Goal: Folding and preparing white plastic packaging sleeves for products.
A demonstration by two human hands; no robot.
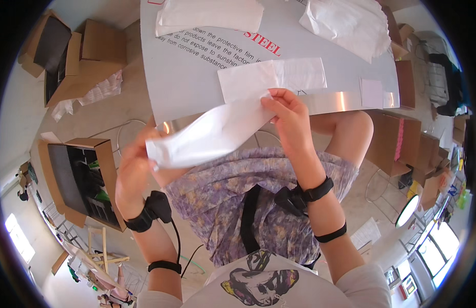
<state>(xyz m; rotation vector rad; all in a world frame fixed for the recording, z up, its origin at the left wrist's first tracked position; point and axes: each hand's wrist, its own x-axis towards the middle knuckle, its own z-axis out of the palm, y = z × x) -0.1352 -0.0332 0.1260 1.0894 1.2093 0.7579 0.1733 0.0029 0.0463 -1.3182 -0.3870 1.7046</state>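
A long, thin white sheet [209, 134], perhaps a flat bag, is stretched between my two hands above my lap. My right hand [290, 115] pinches its upper right end between thumb and fingers. At the lower left end, my left hand [136, 156] is closed on the sheet, smeared by motion. Just beyond the right hand, a flat white piece [243, 81] lies on the table beside a thinner, translucent piece [305, 72]. Whether these are paper or plastic film I cannot tell.
The grey, film-covered table [197, 87] has a bare metal front edge. White stacks lie on it at the far left [212, 15] and far right [351, 25], with a small pale card [372, 92] nearer. Cardboard boxes stand left [66, 179] and right [392, 138].
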